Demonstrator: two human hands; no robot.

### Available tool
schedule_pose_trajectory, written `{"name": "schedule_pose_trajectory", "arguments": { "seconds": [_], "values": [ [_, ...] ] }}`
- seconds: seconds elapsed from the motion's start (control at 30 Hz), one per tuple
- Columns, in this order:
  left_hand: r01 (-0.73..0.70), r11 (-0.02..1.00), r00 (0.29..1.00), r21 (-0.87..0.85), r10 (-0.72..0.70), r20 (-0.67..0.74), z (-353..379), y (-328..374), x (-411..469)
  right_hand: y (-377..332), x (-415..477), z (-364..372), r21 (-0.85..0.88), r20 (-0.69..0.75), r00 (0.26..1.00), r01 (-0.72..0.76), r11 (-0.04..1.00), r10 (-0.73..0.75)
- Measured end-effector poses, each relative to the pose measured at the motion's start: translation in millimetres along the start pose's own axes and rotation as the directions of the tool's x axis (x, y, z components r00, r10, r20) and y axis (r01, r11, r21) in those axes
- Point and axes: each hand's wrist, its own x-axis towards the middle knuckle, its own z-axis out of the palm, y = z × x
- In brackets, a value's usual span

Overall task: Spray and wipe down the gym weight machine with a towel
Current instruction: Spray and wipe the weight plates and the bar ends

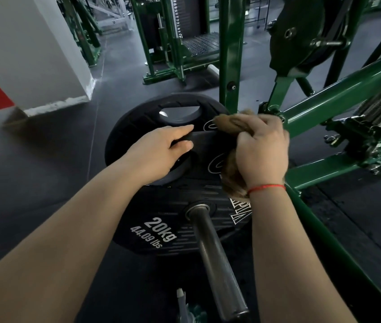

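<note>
The front weight plate (152, 206), black, carries white print reading "20kg", with "44.09 lbs" in smaller type just beneath it. Near its right edge stand larger white outlined letters, partly covered and not legible. The rear weight plate (138, 117) shows white outlined logo curves, partly hidden behind the towel (233, 123) and unreadable

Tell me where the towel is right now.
Head view, right of centre: the towel is bunched in the right hand, against the upper weight plate, beside the green upright.
</note>
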Motion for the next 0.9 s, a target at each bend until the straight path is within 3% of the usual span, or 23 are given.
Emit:
{"name": "schedule_pose_trajectory", "arguments": {
  "seconds": [0.07,0.13,0.33,0.5,0.63,0.73,0.83,0.9],
  "values": [
    [0.041,0.998,0.999,0.044,-0.04,-0.024,4,7,5,-13,2,3,-0.045,0.065,0.991,0.116,0.992,-0.113],
    [0.052,0.998,0.998,0.041,-0.051,-0.043,7,14,9,-13,5,4,-0.055,0.077,0.989,0.131,0.99,-0.126],
    [0.046,0.996,0.999,0.077,-0.047,0.014,-12,2,-4,24,4,6,0.183,-0.106,0.976,-0.167,0.969,0.189],
    [0.041,0.999,0.999,0.029,-0.042,0.017,-10,-26,-26,41,-30,31,0.395,-0.294,0.838,-0.331,0.857,0.46],
    [0.057,0.996,0.998,0.061,-0.057,-0.002,-3,-20,-19,43,-62,54,0.616,-0.122,0.638,-0.552,0.562,0.76],
    [0.05,0.996,0.998,0.07,-0.053,0.028,-3,-14,-11,34,-73,62,0.628,0.035,0.493,-0.688,0.365,0.869],
    [0.035,0.993,0.997,0.115,-0.043,0.065,-1,-3,-3,24,-68,62,0.603,0.069,0.477,-0.719,0.345,0.876],
    [0.039,0.987,0.995,0.153,-0.053,0.085,0,5,3,7,-73,61,0.63,0.087,0.548,-0.677,0.38,0.832]
  ]
}}
